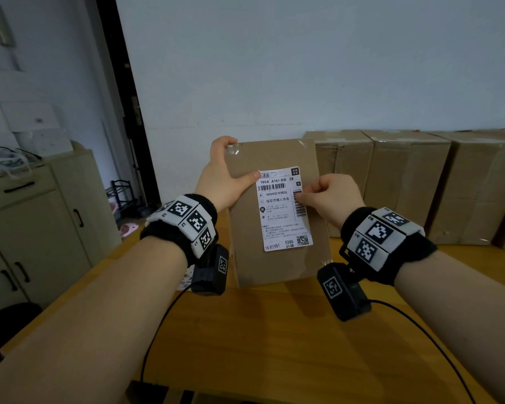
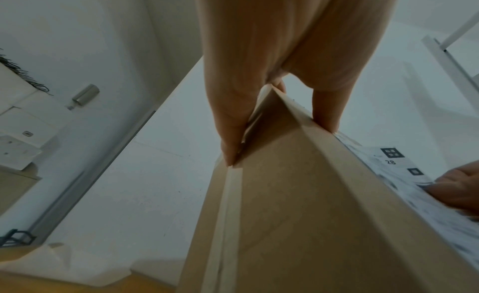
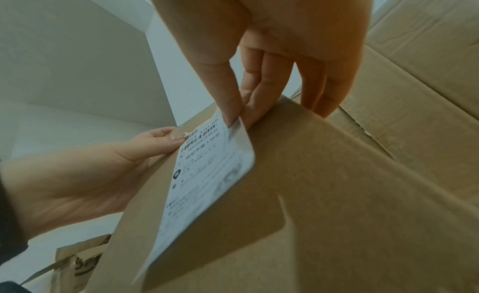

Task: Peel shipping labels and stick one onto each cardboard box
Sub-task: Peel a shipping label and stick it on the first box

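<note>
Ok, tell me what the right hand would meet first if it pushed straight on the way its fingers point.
The right hand pinches the label edge with its fingers aimed at the box face. Going straight on, it would likely press the label flat against the box almost at once; the gap looks slight, though depth is unclear.

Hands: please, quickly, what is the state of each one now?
Left hand: grips the box at its upper left edge, thumb on the label corner.
Right hand: pinches the label's right edge.

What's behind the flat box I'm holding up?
Behind the flat box, large cardboard boxes line the wall; the wooden table lies below. Its back face is hidden.
</note>
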Tool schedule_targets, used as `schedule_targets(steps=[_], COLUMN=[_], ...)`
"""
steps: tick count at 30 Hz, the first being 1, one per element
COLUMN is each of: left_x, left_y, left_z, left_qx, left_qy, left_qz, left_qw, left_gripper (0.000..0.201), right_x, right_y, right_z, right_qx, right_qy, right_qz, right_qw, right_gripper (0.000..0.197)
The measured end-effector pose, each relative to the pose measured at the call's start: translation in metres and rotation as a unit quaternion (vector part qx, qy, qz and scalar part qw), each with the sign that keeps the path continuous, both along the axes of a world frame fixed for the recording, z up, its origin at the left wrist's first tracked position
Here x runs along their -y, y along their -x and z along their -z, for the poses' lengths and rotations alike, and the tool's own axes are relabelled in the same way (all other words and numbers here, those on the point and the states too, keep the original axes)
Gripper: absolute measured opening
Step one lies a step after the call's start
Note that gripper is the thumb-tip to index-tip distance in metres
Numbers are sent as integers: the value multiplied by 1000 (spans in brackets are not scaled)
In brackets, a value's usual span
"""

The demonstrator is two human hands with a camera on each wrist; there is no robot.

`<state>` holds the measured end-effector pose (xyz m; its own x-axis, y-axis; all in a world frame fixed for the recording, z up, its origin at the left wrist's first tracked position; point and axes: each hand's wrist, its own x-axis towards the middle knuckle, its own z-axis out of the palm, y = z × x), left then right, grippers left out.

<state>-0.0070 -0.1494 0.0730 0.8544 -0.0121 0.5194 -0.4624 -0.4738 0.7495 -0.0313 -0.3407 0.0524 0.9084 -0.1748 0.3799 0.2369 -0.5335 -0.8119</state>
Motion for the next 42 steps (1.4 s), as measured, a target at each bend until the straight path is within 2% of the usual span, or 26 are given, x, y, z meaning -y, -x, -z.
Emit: schedule_targets(steps=[8,16,21,24,27,29,34,37,42], left_x=[-1,0,0,1,1,1,1,1,2], left_y=[0,1,1,1,1,1,0,-2,-6], left_z=[1,1,1,1,0,0,1,1,1], left_qx=[3,1,-2,-2,-5,-4,1,0,1], left_qy=[-2,2,4,3,3,-1,-8,-9,-18], left_qz=[-3,1,-1,-1,-2,-7,-13,-13,-19], left_qw=[1000,1000,1000,1000,1000,1000,1000,1000,1000], left_gripper=[67,67,67,67,66,66,65,64,62], right_x=[-1,-1,6,6,-2,-8,-17,-15,-14], right_y=[-3,-3,-3,1,6,7,5,0,-3], right_z=[1,-1,1,-1,-9,-15,-23,-21,-18], right_qx=[19,16,-14,23,81,73,29,17,26], right_qy=[69,97,80,75,31,-33,-213,-256,-266], right_qz=[23,39,47,60,34,-25,-147,-156,-144], right_qw=[997,994,996,995,996,996,966,954,953], right_gripper=[28,35,41,28,11,6,18,21,23])
